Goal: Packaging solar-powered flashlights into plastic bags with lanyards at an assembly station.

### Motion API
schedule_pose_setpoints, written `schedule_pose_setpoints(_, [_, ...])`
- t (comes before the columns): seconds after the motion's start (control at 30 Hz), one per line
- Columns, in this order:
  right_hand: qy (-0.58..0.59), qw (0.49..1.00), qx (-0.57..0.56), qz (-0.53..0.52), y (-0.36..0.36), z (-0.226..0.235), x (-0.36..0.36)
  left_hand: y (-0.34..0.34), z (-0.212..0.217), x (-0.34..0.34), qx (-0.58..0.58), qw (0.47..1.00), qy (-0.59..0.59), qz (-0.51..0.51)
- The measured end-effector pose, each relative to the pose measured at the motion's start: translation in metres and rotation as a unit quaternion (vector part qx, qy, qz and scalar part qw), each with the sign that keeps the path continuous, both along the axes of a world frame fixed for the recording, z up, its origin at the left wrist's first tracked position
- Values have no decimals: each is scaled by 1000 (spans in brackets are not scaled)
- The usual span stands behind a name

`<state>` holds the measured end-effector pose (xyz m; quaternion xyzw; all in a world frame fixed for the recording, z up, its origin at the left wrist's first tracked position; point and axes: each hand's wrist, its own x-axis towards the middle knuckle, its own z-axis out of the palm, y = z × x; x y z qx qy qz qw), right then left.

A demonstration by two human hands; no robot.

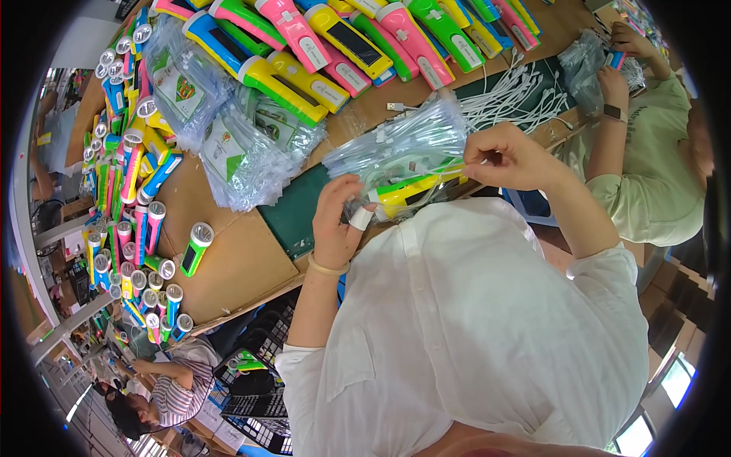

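The left hand (pixel 333 222) curls, grip unclear, left of the yellow-and-green plastic flashlight (pixel 399 196), likely light, stiff and best gripped mid-barrel, against slippery-looking clear plastic bags (pixel 407 141), while right of it the right hand (pixel 509 158) pinches a thin white cable (pixel 448 171).

1 yellow-green flashlight (pixel 392 196), crosswise, beside clear bags (pixel 403 141)

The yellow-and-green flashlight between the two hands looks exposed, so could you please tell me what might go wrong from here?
The yellow-and-green flashlight is near the front edge of the cardboard-covered table, so a nudge from the left hand might tip it off.
The heaped clear plastic bags just beyond it could slide or catch.
The tangled white cables beyond the right hand may snag one another if one is pulled.
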<state>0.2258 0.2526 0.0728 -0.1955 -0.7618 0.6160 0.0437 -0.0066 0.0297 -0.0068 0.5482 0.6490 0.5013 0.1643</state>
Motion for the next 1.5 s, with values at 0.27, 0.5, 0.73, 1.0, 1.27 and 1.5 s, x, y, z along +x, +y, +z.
schedule_pose_setpoints(0.27, [-68, 968, 195, 144, -9, -34, -57, -15, -15, 3, -49, 985, -137, 89])
schedule_pose_setpoints(0.5, [-40, 974, 127, 186, -38, -23, -102, -11, 5, 15, -18, 994, -57, 93])
schedule_pose_setpoints(0.73, [111, 950, 256, 142, -43, -48, -84, -17, 4, 13, 16, 994, -71, 87])
schedule_pose_setpoints(1.0, [-4, 949, 304, 83, -8, -39, -18, -35, -3, 10, -17, 968, -230, 101])
schedule_pose_setpoints(1.27, [92, 896, 418, 121, -9, -53, -15, 31, 8, -25, -263, 950, -146, -78])
schedule_pose_setpoints(1.5, [136, 882, 431, 135, -6, -47, -12, 72, -2, -8, -318, 919, -38, -228])
